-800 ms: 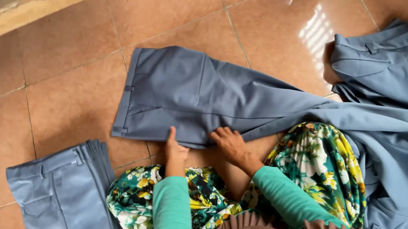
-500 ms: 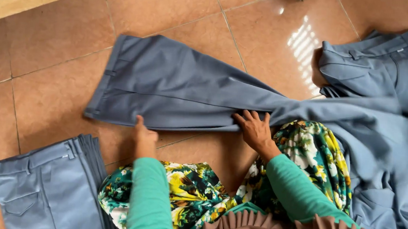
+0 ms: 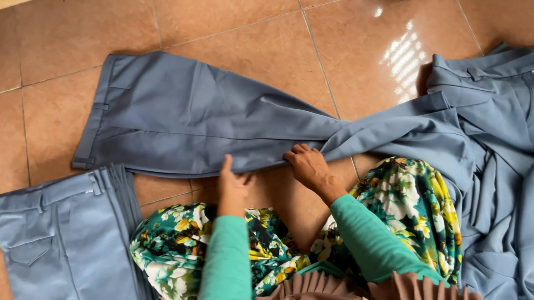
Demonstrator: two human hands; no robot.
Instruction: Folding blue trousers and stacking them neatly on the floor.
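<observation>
Hands: left [image 3: 233, 188] flat (edge-on) | right [image 3: 306, 165] pressing trousers [image 3: 181, 122]

**Hands part along the trouser edge**

The left hand [image 3: 233, 188] has slid left along the near edge of the spread grey-blue trousers [image 3: 200, 123] and now stands on edge, fingers up. The right hand [image 3: 306, 165] has moved right onto the fold where the leg narrows, flat on the cloth. Earlier the two hands lay side by side; now they sit apart, with bare floor tile [image 3: 277, 188] showing between them.
</observation>
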